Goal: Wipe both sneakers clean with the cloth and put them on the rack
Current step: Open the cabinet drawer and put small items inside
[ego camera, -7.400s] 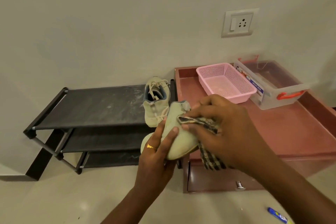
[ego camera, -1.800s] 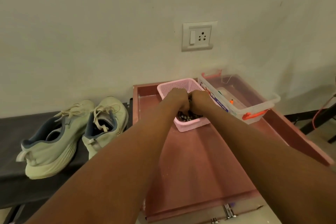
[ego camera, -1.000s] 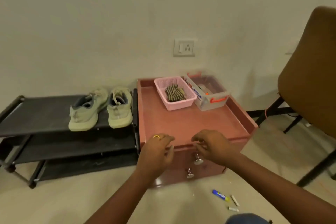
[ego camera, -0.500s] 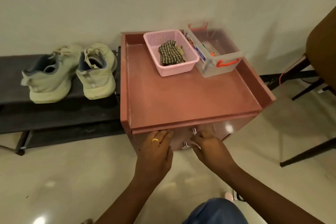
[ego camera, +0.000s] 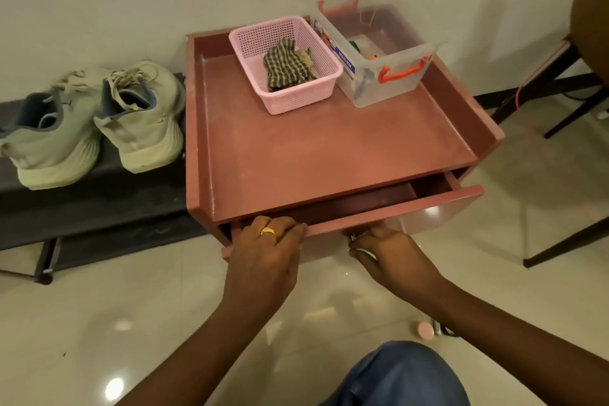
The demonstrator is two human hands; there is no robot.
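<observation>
So both sneakers are sitting side by side on the top shelf of the dark rack at the far left, heels toward the camera, laces loose, touching each other. The right one is just beside the edge of the pink cabinet.

On the cabinet top, toward the back, there's a pink basket with the checked cloth bunched up inside it. Right next to that, touching it, is a clear box with orange handles and some small stuff in it that I can't make out.

Down front, the drawer is pulled partway out, more on the right side than the left. Left hand, with a gold ring, has its fingers curled over the top edge of the drawer front. Right hand is lower on the drawer front, fingers pinched shut around a small metal knob.

Blue-jeaned knee shows at the bottom, glossy tile floor all around, and chair legs off to the far right.
</observation>
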